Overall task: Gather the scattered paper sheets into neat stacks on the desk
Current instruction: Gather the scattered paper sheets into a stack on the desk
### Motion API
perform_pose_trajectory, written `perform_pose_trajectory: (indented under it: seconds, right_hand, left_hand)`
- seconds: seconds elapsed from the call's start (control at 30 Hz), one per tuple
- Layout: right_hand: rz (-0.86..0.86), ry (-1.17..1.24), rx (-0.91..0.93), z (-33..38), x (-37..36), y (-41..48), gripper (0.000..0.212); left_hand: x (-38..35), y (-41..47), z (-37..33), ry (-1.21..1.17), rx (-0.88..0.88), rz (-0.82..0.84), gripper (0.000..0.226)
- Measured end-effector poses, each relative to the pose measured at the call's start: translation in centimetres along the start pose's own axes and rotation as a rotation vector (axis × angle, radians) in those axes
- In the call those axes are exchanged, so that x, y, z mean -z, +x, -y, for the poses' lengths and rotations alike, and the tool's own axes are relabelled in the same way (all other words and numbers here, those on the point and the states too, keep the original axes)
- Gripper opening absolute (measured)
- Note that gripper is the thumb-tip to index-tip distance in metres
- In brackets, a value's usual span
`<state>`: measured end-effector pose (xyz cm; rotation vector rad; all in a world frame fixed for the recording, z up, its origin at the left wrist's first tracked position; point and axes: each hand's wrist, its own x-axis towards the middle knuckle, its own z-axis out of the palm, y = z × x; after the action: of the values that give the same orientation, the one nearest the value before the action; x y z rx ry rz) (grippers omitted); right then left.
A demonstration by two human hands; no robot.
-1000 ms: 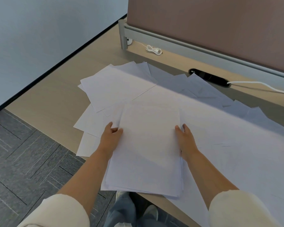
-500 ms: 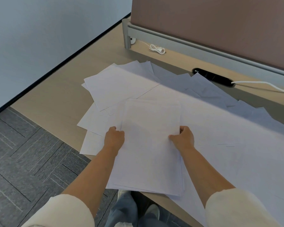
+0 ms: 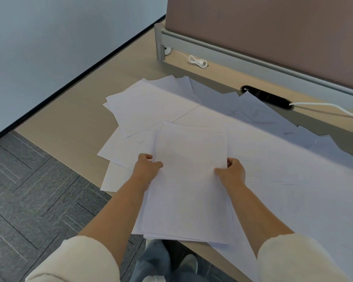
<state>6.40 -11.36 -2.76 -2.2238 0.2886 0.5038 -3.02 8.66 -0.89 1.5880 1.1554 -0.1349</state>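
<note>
The left hand (image 3: pixel 146 166) and right hand (image 3: pixel 231 171) each pinch a side edge of the stack (image 3: pixel 189 186), thumbs on top and fingers curled under, about midway along its length. The stack lies between the hands at the desk's (image 3: pixel 69 123) near edge, its near end overhanging. Loose sheets (image 3: pixel 151 106) lie spread beneath and beyond it.

Bright daylight; divider shadow; blurred, warped edges.
</note>
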Motion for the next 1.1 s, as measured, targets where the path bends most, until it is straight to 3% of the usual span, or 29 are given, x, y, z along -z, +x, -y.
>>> perform_pose_trajectory:
  seconds: [0.17, 0.23, 0.3, 0.4, 0.53, 0.63, 0.87, 1.1]
  right_hand:
    - [-0.004, 0.010, 0.000, 0.0, -0.1, 0.0, 0.040]
    - [-0.004, 0.017, -0.003, 0.0, -0.2, 0.0, 0.039]
    - [-0.025, 0.039, 0.000, 0.1, -0.4, -0.1, 0.035]
    - [-0.057, 0.063, 0.034, 0.1, -0.9, -0.4, 0.027]
    - [0.029, 0.049, 0.060, 0.4, -1.6, -0.5, 0.031]
    - [0.081, -0.010, 0.059, 0.7, -1.8, -0.2, 0.036]
    - [0.102, -0.073, 0.063, 0.2, -1.8, 0.3, 0.038]
    - [0.120, -0.099, 0.086, 0.2, -1.7, 0.4, 0.039]
  left_hand:
    - [0.3, -0.3, 0.5, -0.136, 0.074, 0.149, 0.018]
    - [0.1, -0.6, 0.9, -0.091, 0.036, 0.190, 0.016]
    - [0.0, -0.7, 1.1, 0.045, -0.072, 0.139, 0.020]
    - [0.4, -0.5, 1.2, 0.257, -0.190, -0.001, 0.006]
    - [1.7, 0.2, 2.0, 0.481, -0.156, -0.161, 0.016]
    - [2.1, 0.4, 2.4, 0.597, -0.101, -0.177, 0.026]
    - [2.6, 0.9, 2.7, 0.384, -0.094, -0.131, 0.018]
    - [3.5, -0.3, 2.5, 0.071, -0.164, 0.054, 0.010]
